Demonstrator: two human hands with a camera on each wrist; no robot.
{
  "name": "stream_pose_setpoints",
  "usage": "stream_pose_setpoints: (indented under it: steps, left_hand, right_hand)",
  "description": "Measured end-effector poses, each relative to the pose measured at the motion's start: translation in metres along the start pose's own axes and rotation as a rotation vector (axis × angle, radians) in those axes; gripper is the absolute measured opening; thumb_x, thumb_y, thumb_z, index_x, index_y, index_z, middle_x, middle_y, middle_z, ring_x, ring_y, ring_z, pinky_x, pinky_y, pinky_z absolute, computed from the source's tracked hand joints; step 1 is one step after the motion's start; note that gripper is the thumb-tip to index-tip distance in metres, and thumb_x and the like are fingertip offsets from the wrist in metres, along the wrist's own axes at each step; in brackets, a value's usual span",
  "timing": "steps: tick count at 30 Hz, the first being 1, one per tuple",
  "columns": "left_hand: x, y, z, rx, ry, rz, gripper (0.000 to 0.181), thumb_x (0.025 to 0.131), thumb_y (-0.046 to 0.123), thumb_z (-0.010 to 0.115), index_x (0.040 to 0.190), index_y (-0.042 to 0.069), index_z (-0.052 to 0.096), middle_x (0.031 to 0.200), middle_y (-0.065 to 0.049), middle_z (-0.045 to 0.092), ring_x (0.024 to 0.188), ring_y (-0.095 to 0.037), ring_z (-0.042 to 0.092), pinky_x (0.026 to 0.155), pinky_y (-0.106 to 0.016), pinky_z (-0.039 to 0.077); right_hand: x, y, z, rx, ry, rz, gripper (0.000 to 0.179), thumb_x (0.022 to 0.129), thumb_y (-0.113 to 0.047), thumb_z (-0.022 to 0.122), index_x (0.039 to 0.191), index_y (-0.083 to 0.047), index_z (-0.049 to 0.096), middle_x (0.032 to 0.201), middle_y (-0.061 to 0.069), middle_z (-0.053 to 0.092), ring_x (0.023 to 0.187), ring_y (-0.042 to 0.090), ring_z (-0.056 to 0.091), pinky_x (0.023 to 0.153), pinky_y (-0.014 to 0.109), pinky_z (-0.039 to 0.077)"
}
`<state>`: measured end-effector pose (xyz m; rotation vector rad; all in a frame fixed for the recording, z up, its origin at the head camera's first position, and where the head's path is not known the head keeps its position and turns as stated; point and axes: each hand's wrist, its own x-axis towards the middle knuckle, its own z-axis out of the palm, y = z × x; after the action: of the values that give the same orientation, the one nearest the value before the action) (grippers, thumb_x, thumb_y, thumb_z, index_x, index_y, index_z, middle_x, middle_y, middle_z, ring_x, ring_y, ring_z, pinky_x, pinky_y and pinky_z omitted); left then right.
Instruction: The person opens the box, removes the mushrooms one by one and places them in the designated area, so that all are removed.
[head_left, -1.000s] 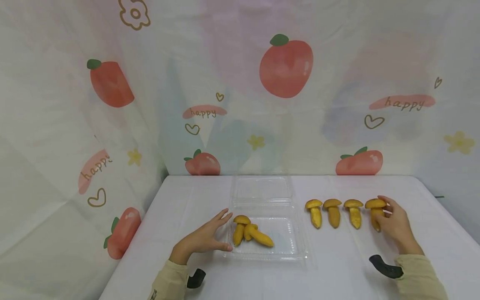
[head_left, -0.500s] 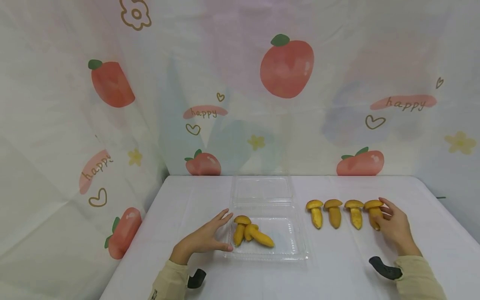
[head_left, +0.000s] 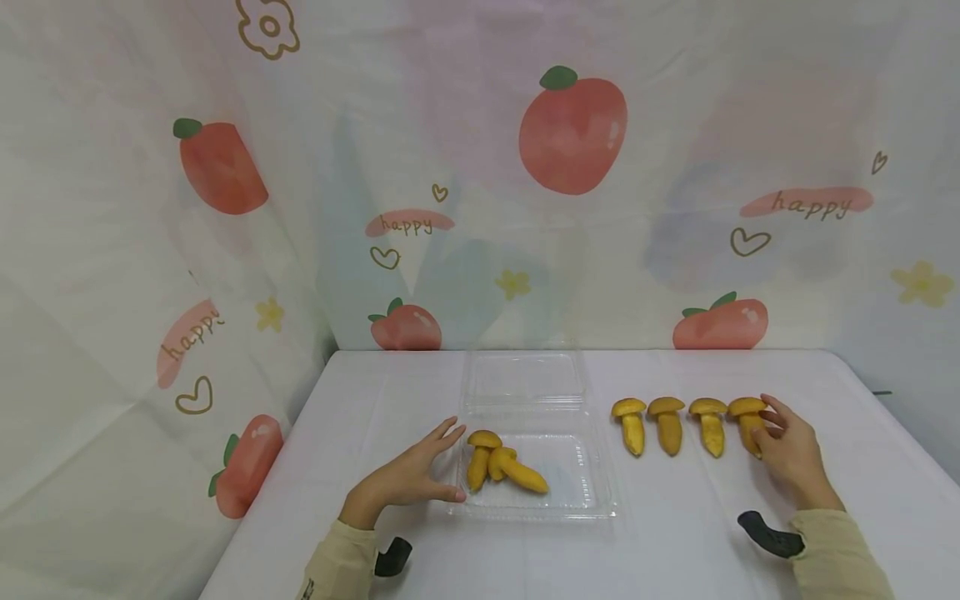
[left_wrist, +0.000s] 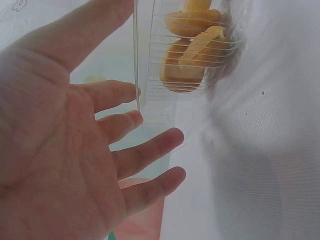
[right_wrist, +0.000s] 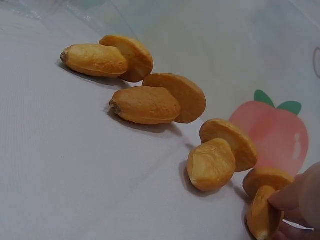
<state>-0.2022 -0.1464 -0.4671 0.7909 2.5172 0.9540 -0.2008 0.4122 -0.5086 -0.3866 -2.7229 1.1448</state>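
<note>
My right hand (head_left: pixel 795 458) pinches the stem of a yellow-brown mushroom (head_left: pixel 747 425), the rightmost in a row on the table. In the right wrist view the thumb (right_wrist: pixel 290 196) lies against that stem, just below the cap, with fingers partly hidden behind. Three similar mushrooms (head_left: pixel 710 429) lie left of it, caps away from me. My left hand (head_left: pixel 408 475) is spread at the left side of a clear plastic box (head_left: pixel 603 500), thumb and fingertips right at its rim. Inside the box, two mushrooms (head_left: pixel 525 477) lie against each other near that side.
The box's clear lid (head_left: pixel 525 377) is folded back toward the rear edge of the white table (head_left: pixel 675 542). A fruit-printed cloth (head_left: pixel 465 125) hangs behind and on the left. Dark curved pieces (head_left: pixel 772 535) stick out at both wrists.
The right hand and its mushroom have shifted very slightly left, closer to the neighbouring mushroom. The left hand, the box and its contents look the same.
</note>
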Motion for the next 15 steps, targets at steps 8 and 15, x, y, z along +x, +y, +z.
stream_pose_setpoints:
  steps: [8,15]
  left_hand:
    - [0.0001,0.0001,0.0002,-0.002,-0.001,-0.006,0.101,0.084,0.032,0.084,0.161,0.008,0.024,0.171,-0.018,0.012,0.155,-0.043,0.022,0.119,-0.066,0.029]
    - [-0.0001,-0.0008,0.0003,0.006,0.001,0.001,0.101,0.084,0.033,0.083,0.161,0.007,0.023,0.171,-0.018,0.011,0.154,-0.043,0.022,0.118,-0.066,0.029]
  right_hand:
    - [-0.0036,-0.0057,-0.0019,0.019,0.008,0.035,0.064,0.105,-0.017,0.05,0.155,0.01,0.021,0.14,0.047,0.039,0.124,0.06,0.046,0.057,0.001,0.035]
    - [-0.0036,-0.0095,-0.0049,0.003,0.006,0.08,0.068,0.106,-0.031,0.046,0.154,0.011,0.021,0.142,0.048,0.036,0.127,0.058,0.044,0.069,0.02,0.05]
